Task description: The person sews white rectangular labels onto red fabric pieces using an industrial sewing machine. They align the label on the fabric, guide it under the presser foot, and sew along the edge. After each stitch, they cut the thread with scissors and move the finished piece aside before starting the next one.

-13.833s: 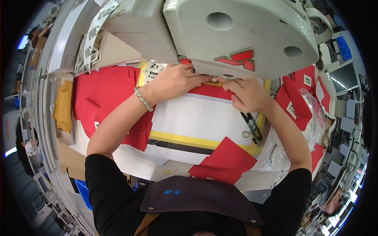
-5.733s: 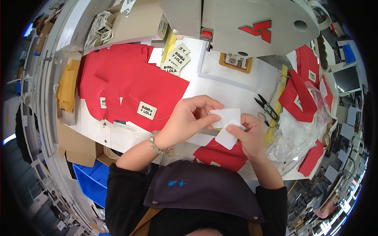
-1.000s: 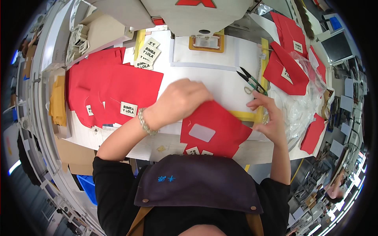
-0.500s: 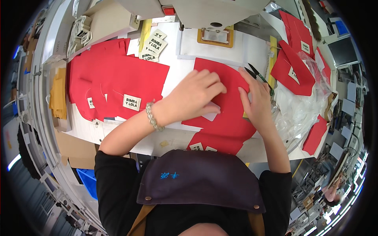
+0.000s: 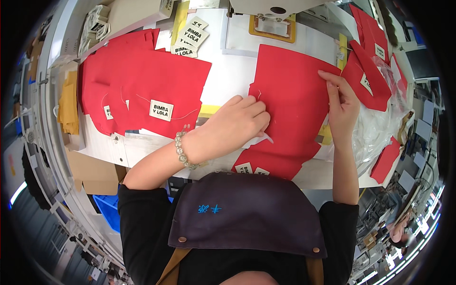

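Observation:
A flat red panel (image 5: 292,90) of fabric or leather lies in front of me, over the near end of the white work board. My left hand (image 5: 240,121) is closed at its left edge, fingers curled down. A small white piece (image 5: 265,138), perhaps a label, sticks out under those fingers. At the panel's upper right edge, my right hand (image 5: 342,102) grips it between thumb and forefinger. Nearer me, more red pieces (image 5: 280,159) with pale labels hang toward the table edge. The snips seen earlier are now hidden.
Labelled red panels (image 5: 142,80) are heaped at left, beside loose pale labels (image 5: 192,38). A pale machine head (image 5: 270,5) overhangs a yellow-framed fixture (image 5: 273,29). At right lie clear plastic wrap (image 5: 373,128) and more red panels (image 5: 370,76). Yellow pieces (image 5: 70,104) stand far left.
The red panel has been drawn away from me and straightened, now covering the snips. My right hand moved to its right edge. The left hand stays low, the white piece at its fingers.

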### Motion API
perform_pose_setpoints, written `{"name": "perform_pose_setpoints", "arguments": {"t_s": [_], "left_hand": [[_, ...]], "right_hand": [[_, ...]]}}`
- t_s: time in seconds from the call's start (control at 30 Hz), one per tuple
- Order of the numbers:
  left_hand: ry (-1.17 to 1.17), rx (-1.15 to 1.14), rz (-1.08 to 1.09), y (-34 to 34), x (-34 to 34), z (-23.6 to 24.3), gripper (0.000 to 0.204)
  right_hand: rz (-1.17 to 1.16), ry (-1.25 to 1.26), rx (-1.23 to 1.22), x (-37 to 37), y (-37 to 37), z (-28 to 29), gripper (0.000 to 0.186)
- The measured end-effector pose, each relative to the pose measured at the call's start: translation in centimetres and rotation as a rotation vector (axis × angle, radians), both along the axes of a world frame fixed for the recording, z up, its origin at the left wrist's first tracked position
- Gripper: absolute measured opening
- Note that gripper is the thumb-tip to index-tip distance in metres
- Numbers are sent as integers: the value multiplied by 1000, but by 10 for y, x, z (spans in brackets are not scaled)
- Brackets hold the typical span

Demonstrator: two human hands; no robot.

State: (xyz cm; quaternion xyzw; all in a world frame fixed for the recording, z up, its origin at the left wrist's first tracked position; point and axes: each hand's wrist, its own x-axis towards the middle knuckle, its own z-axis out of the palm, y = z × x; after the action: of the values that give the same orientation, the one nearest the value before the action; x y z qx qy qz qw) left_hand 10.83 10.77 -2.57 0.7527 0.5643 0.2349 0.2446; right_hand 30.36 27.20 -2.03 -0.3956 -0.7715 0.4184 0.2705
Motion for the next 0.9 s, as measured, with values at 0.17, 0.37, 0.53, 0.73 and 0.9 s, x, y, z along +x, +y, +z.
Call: {"name": "perform_pose_setpoints", "arguments": {"t_s": [0.17, 0.37, 0.53, 0.73, 0.9], "left_hand": [[-271, -294, -154, 2, -4, 0, 13], [-338, -354, -153, 8, -2, -4, 12], [-407, -348, -340, 9, 2, -8, 17], [-259, -272, -217, 14, -3, -1, 27], [-73, -182, -50, 21, 3, 8, 38]], "right_hand": [[111, -48, -314, 5, 2, 10, 41], [332, -222, -331, 21, -3, 15, 38], [346, -199, -125, 26, -4, 19, 34], [-6, -35, -186, 59, 36, 16, 37], [7, 67, -269, 55, 39, 12, 50]]}}
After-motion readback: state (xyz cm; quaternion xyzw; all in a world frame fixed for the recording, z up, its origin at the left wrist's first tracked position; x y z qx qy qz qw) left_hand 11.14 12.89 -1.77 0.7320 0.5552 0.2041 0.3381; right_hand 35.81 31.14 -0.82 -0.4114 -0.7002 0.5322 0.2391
